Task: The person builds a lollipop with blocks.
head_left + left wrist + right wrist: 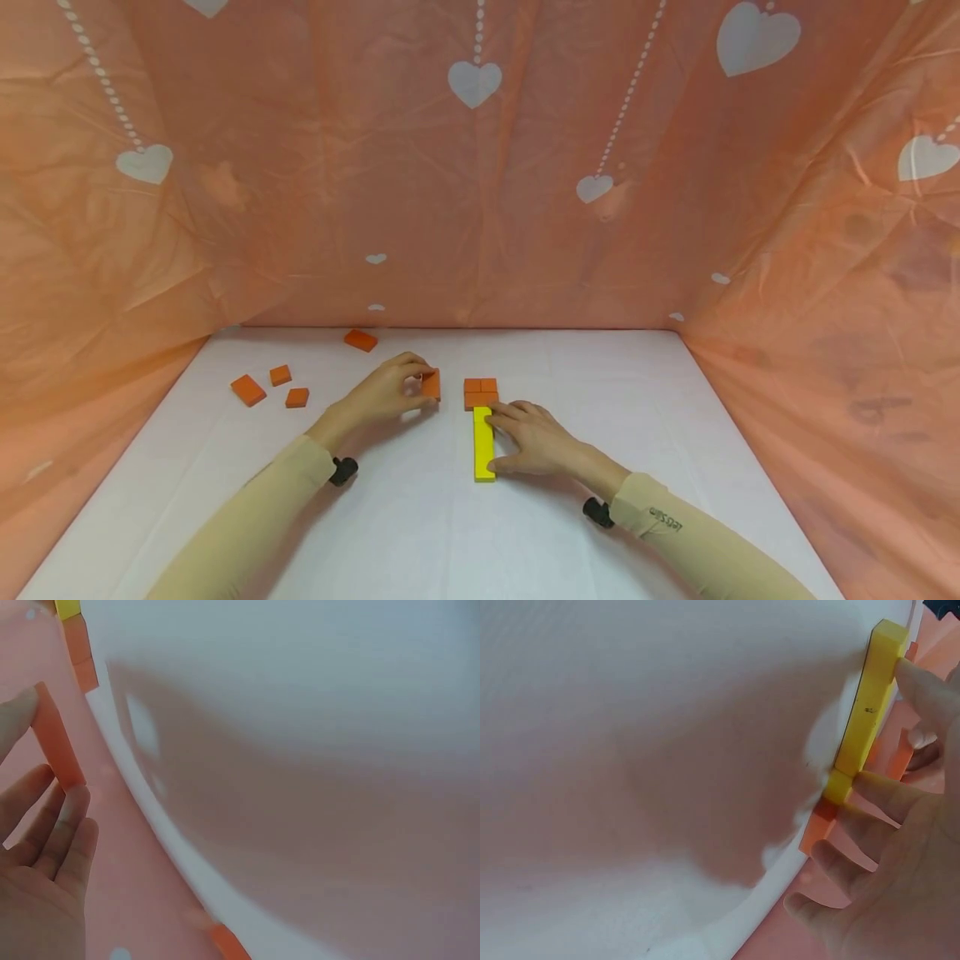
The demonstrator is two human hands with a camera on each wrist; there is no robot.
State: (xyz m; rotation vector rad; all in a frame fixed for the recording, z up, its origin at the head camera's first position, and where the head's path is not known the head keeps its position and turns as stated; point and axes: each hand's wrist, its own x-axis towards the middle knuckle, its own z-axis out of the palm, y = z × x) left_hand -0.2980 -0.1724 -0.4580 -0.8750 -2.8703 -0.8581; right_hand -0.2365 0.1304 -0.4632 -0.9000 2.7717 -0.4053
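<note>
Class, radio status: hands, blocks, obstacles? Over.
Left hand pinches a flat orange rectangular block. Right hand touches a long yellow rectangular bar. Gap from held block to orange block cluster looks unobstructed.

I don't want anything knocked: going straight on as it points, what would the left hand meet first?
Carrying its held block, the left hand would probably meet the orange cluster at the far end of the yellow blocks first, though depth is unclear.
</note>
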